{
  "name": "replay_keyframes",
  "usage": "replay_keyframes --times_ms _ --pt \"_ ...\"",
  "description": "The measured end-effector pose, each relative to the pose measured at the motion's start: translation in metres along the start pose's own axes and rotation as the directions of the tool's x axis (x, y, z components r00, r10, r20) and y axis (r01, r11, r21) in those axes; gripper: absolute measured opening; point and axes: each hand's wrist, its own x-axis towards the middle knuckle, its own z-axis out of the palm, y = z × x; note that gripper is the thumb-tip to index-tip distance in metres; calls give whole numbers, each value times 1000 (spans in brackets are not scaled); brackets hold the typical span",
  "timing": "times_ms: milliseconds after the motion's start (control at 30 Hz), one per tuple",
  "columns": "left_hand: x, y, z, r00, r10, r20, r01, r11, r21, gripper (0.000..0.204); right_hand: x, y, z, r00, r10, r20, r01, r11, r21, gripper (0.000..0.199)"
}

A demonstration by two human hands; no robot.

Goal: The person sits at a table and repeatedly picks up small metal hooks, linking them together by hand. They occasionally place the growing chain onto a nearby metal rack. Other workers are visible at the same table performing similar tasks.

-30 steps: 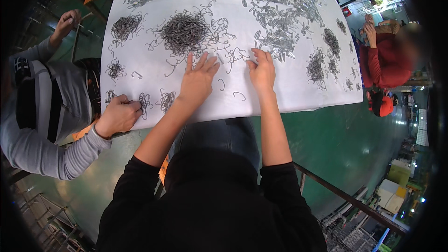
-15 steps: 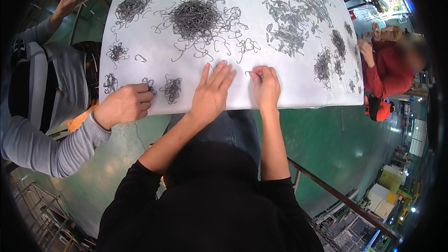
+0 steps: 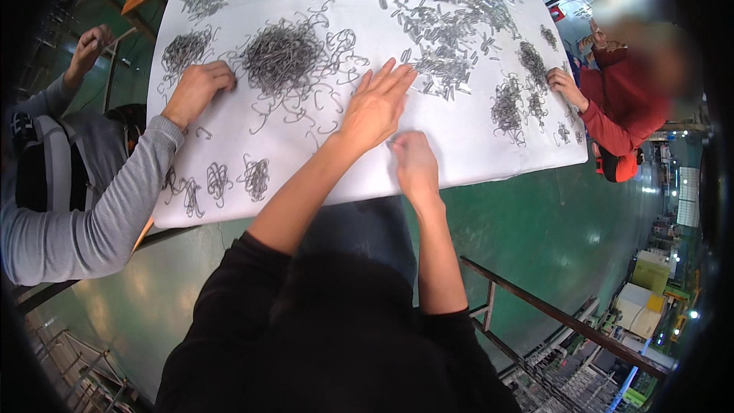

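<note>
1. Since half a second ago, the left hand [image 3: 376, 111] has been slid up the white sheet [image 3: 466, 145], toward 12 o'clock, and the co-worker's hand in the grey sleeve [image 3: 200, 86] has been moved up beside the big heap.
2. Fingers of the left hand are spread wide and laid flat on the sheet. Nothing is gripped by them. Loose wire hooks [image 3: 310, 118] are touched by the fingertips.
3. Fingers of the right hand [image 3: 411, 164] are curled in tight, just below the left hand, at 6 o'clock from it. Whether a hook is pinched in them cannot be told, because it is too small to be seen.
4. A big dark heap of wire hooks [image 3: 281, 53] is seen at 10 o'clock from the left hand, near it.
5. A wide band of small flat metal pieces [image 3: 451, 38] is spread at 1 o'clock from the left hand.
6. Small tidy bunches of hooks [image 3: 256, 177] are laid near the sheet's bottom edge, at 8 o'clock from the hands.
7. The grey-sleeved hand is rested on the sheet at 9 o'clock, between the big heap and a smaller heap [image 3: 183, 50].
8. A person in a red top [image 3: 623, 111] is seated at 3 o'clock, with one hand [image 3: 564, 80] put on little hook piles [image 3: 508, 107].
9. A green floor [image 3: 527, 237] is seen under the table.
</note>
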Motion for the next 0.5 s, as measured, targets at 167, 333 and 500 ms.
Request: replay_keyframes --times_ms 167,333,500 --pt "-1 -22 26 966 -182 184 109 931 349 58 -11 35 -28 877 473 80 -432 705 562 9" --pt "27 -25 45 979 -81 185 21 951 309 57 26 75 -34 854 517 -64 -291 575 764 14" --pt "84 -6 86 915 -39 400 -64 968 241 56 123 119 -28 906 316 -283 -236 930 282 18"
